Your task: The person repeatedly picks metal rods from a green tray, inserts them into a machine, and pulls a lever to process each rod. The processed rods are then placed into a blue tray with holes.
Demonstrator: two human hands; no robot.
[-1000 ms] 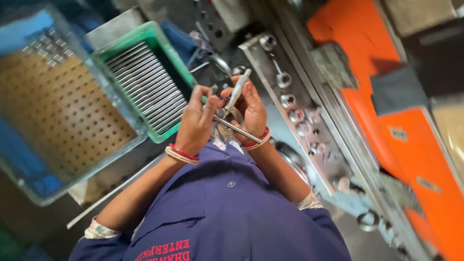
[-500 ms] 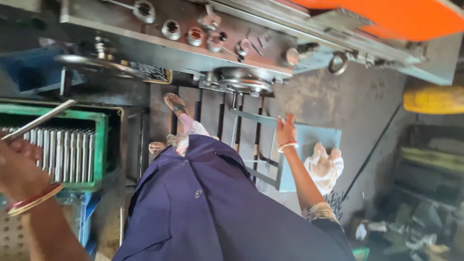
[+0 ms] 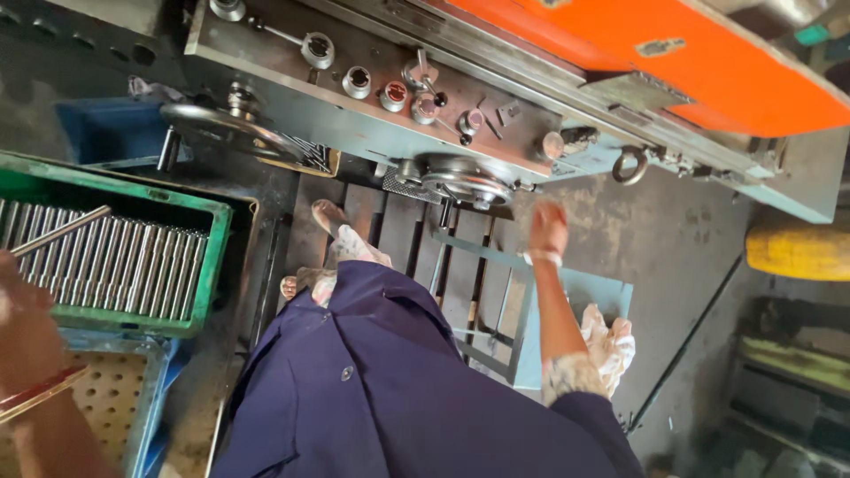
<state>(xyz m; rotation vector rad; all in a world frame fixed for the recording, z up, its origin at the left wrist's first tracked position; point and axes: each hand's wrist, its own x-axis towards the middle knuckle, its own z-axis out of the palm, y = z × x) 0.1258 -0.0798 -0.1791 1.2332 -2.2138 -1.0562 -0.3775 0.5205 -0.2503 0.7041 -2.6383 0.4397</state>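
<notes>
My left hand (image 3: 22,310), with bangles at the wrist, is at the far left edge and grips a thin steel rod (image 3: 71,226). The rod slants up to the right above a green crate (image 3: 212,265) filled with several similar rods lying side by side. My right hand (image 3: 549,228) hangs lower, just below the grey machine's handwheel (image 3: 465,181). It holds nothing and its fingers are loosely apart. My dark blue work shirt (image 3: 398,398) fills the bottom centre.
A blue crate with a perforated board (image 3: 115,407) sits below the green crate. The machine's control panel (image 3: 372,84) carries knobs and levers under an orange cover (image 3: 691,62). A second handwheel (image 3: 221,124) sticks out at left. A white cloth (image 3: 611,345) lies on a blue sheet.
Both hands were together on the rod in front of my chest. Now the left hand has carried the rod out over the green crate and the right hand has dropped away toward the handwheel.
</notes>
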